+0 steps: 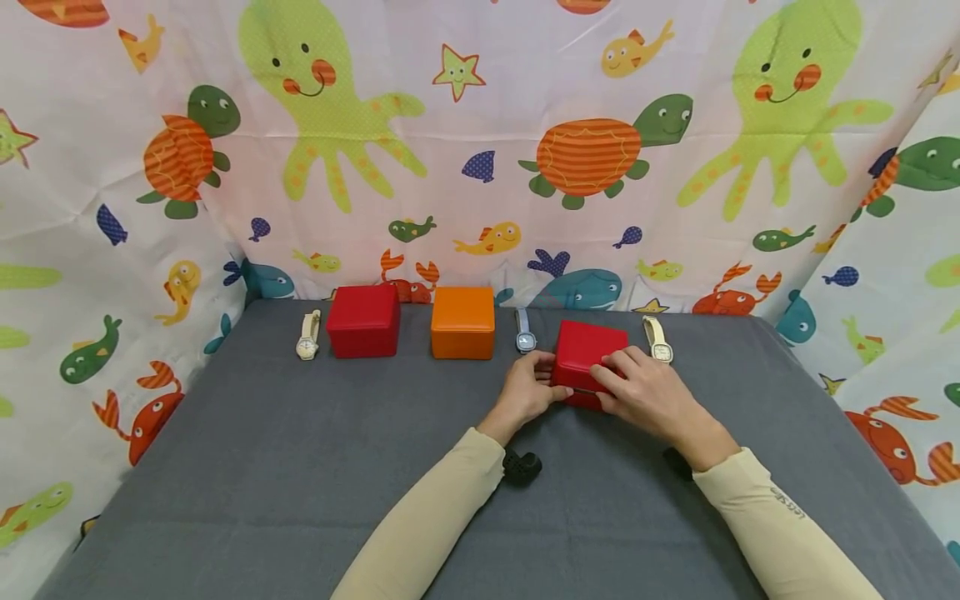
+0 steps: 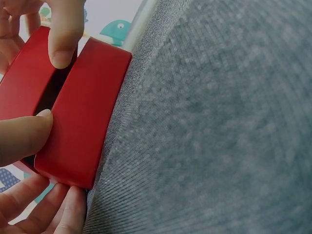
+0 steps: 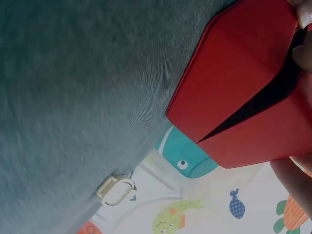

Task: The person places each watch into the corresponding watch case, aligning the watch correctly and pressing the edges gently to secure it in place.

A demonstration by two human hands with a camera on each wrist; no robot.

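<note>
A red watch-style box (image 1: pixel 588 343) stands at right of centre, its lid slightly raised. Both wrist views show a dark gap along the seam of the box (image 2: pixel 87 114). My left hand (image 1: pixel 525 390) grips the box's left side, thumb at the front seam and fingers around the lower part. With the thumb at the gap and fingers over the top, my right hand (image 1: pixel 651 396) holds the lid. The box interior is hidden. A cream-strapped watch (image 1: pixel 657 340) lies just right of the box, and a pale blue watch (image 1: pixel 524 331) lies to its left.
Along the back of the grey cloth-covered table (image 1: pixel 300 475) stand an orange box (image 1: pixel 462 323) and another red box (image 1: pixel 364 322), both closed. A cream watch (image 1: pixel 308 336) lies at far left. A patterned curtain (image 1: pixel 465 125) rises behind.
</note>
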